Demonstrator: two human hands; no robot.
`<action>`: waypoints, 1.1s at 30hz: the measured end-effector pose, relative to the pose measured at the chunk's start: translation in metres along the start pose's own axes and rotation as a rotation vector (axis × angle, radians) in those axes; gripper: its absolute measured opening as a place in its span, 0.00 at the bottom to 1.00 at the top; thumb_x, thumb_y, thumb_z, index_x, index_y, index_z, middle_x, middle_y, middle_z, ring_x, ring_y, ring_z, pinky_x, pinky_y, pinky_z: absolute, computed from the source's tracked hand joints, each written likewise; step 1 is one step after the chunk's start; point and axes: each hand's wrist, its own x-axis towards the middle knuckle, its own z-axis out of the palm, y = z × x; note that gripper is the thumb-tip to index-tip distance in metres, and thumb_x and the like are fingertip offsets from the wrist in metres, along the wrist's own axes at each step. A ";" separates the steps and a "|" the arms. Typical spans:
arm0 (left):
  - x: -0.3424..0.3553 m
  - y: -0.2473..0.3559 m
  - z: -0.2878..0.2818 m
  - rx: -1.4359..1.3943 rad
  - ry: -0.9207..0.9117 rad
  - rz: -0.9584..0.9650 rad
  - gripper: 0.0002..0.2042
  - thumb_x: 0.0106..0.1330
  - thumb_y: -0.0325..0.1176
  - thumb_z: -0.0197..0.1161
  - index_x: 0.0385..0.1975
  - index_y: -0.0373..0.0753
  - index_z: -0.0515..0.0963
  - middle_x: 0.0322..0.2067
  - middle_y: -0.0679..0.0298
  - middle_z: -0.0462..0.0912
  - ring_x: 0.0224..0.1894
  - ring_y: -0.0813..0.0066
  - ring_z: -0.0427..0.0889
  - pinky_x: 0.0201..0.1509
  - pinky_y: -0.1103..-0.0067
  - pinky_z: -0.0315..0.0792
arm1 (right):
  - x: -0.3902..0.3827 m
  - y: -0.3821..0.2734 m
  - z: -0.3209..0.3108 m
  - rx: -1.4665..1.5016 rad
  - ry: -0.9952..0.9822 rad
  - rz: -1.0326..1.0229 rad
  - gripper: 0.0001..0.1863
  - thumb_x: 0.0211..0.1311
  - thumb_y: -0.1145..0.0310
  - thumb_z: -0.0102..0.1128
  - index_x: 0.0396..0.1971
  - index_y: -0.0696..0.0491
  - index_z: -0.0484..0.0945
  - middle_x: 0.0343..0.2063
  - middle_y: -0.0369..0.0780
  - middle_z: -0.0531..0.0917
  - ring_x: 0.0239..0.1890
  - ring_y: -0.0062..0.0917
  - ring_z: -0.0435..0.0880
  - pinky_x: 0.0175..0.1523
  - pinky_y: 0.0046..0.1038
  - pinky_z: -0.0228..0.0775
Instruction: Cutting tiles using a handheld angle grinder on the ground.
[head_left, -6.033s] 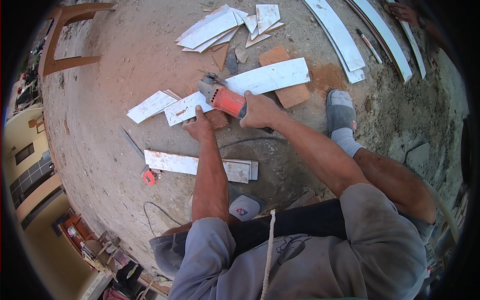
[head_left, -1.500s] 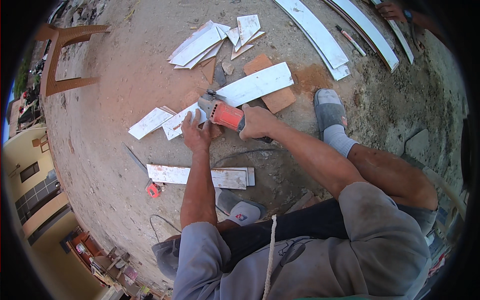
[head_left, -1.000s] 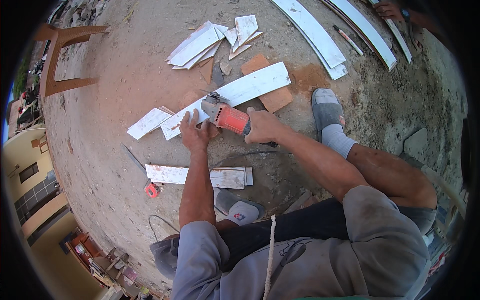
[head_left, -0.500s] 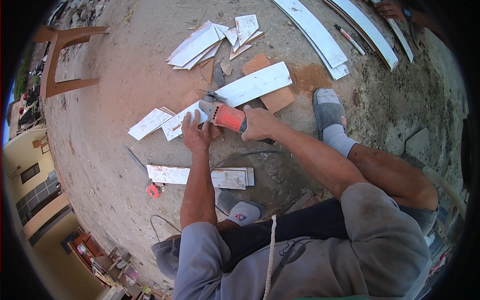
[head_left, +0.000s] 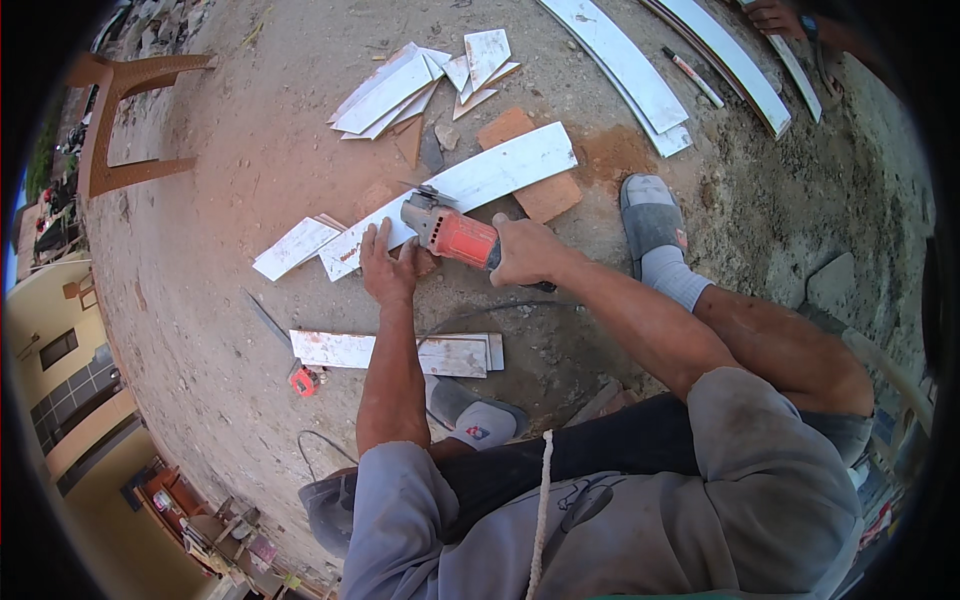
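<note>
A long white tile strip (head_left: 520, 163) lies slanted across orange-brown bricks (head_left: 552, 198) on the ground. My left hand (head_left: 388, 264) grips its near edge toward the left end, the fingertips on the white face. My right hand (head_left: 532, 250) is wrapped round the rear of a red-and-grey angle grinder (head_left: 463, 238). The grinder's head and disc are over the middle of the strip; whether the disc touches it I cannot tell. Under the strip's left end lie shorter white tile pieces (head_left: 292, 249).
Cut tile pieces (head_left: 395, 90) are heaped beyond the strip. Stacked strips (head_left: 415, 352), a tape measure (head_left: 303, 381) and the grinder's cord (head_left: 470, 312) lie near my feet. Long strips (head_left: 620, 60) and a marker (head_left: 695, 78) are far right, near another person's hand (head_left: 775, 17). A brown chair (head_left: 100, 130) stands left.
The grinder has shifted slightly to the right along the strip, with my right hand on it. My left hand keeps its place on the strip. The whole view has moved a little.
</note>
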 end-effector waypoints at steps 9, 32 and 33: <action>-0.001 -0.001 -0.001 -0.003 -0.017 -0.013 0.29 0.53 0.37 0.74 0.58 0.52 0.76 0.61 0.59 0.70 0.62 0.61 0.70 0.63 0.70 0.68 | -0.009 0.003 -0.005 -0.023 -0.020 0.009 0.35 0.34 0.60 0.72 0.42 0.64 0.69 0.35 0.56 0.82 0.42 0.50 0.83 0.47 0.42 0.76; -0.002 0.003 -0.001 0.000 -0.029 -0.029 0.28 0.54 0.36 0.73 0.58 0.53 0.76 0.60 0.60 0.70 0.63 0.63 0.69 0.63 0.71 0.68 | -0.001 0.006 0.000 -0.002 -0.019 0.012 0.35 0.34 0.60 0.71 0.43 0.64 0.69 0.36 0.57 0.82 0.43 0.49 0.83 0.48 0.42 0.75; -0.002 0.003 -0.002 -0.013 -0.036 -0.040 0.28 0.54 0.36 0.73 0.58 0.52 0.76 0.60 0.60 0.70 0.63 0.62 0.69 0.64 0.71 0.68 | -0.001 0.006 0.000 -0.002 -0.018 0.011 0.35 0.34 0.60 0.71 0.43 0.64 0.69 0.36 0.57 0.82 0.43 0.49 0.83 0.48 0.42 0.75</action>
